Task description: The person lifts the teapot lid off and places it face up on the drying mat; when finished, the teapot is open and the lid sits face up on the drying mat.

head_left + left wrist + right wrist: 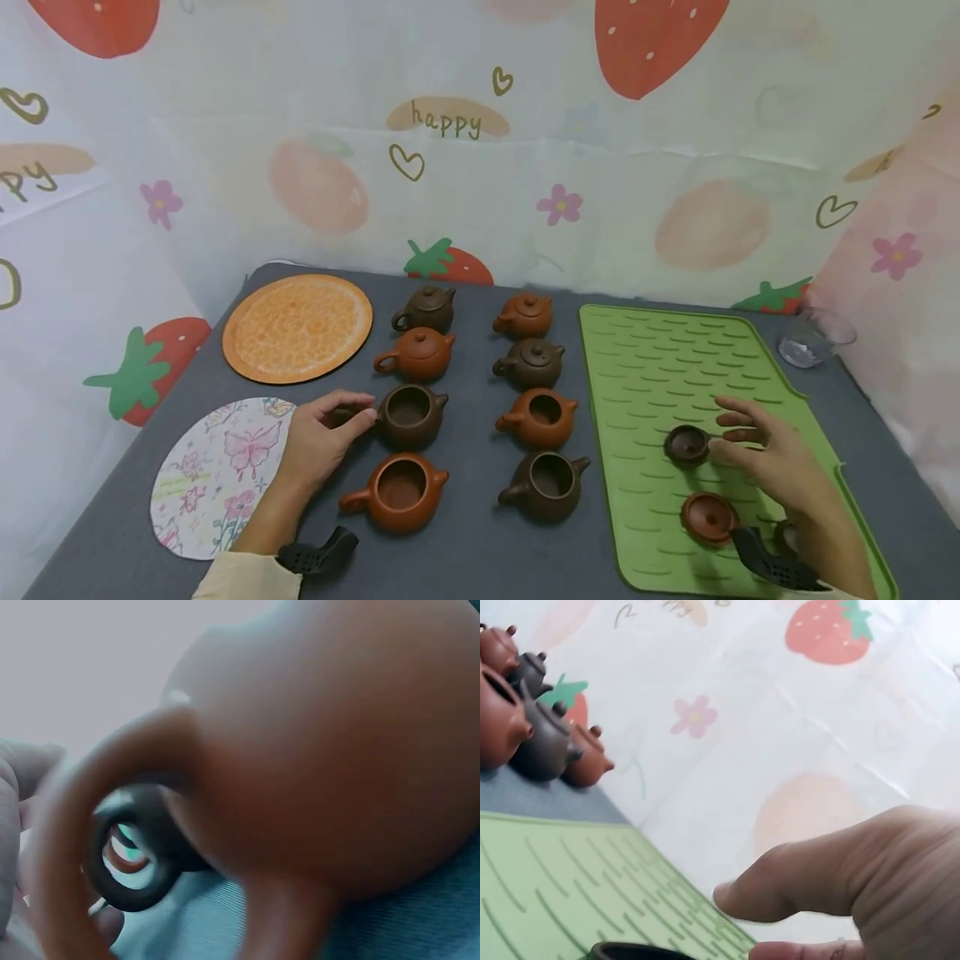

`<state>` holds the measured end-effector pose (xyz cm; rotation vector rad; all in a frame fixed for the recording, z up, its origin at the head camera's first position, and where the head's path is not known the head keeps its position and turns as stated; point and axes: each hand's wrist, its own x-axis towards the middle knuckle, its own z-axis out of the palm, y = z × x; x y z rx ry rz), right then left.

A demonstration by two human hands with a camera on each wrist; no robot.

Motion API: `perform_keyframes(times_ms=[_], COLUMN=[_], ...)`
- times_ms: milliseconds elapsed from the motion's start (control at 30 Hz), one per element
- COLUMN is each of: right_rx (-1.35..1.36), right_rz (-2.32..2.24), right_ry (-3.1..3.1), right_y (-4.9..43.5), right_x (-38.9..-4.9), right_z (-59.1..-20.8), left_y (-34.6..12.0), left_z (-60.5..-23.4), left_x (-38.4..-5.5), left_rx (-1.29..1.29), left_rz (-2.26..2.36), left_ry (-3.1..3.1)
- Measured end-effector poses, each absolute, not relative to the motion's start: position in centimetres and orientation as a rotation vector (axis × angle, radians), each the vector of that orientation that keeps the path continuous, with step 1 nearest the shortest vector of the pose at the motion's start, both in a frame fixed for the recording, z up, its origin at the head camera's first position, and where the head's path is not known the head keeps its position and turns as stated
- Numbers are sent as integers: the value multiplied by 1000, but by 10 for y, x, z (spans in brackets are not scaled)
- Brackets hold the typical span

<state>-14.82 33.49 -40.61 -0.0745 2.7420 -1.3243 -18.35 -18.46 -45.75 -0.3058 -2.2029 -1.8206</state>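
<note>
The left hand [322,437] curves beside a lidless dark teapot [412,435] on the counter [480,542], its grip impossible to tell, as the right hand [772,458], fingers apart, hovers by an upturned dark lid [686,447] on the green mat [637,367]; a careless brush could send the lid skidding.

Cream sleeves [247,577], black perforated wrist attachments [307,558], curved in shape
</note>
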Motion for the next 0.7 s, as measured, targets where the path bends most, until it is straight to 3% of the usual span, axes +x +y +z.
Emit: perform_keyframes(times_ms=[333,700], right_rx=[-143,-368], right_rz=[-1553,-1583], right_ry=[2976,2989], right_y=[319,283], right_x=[-144,-169], right_z=[-378,-334], left_y=[-174,-122], left_z=[-431,-386], left_x=[-196,-218], left_rx=[-500,-659], left_rz=[-1852,-1850], left_ry=[-2041,-2115])
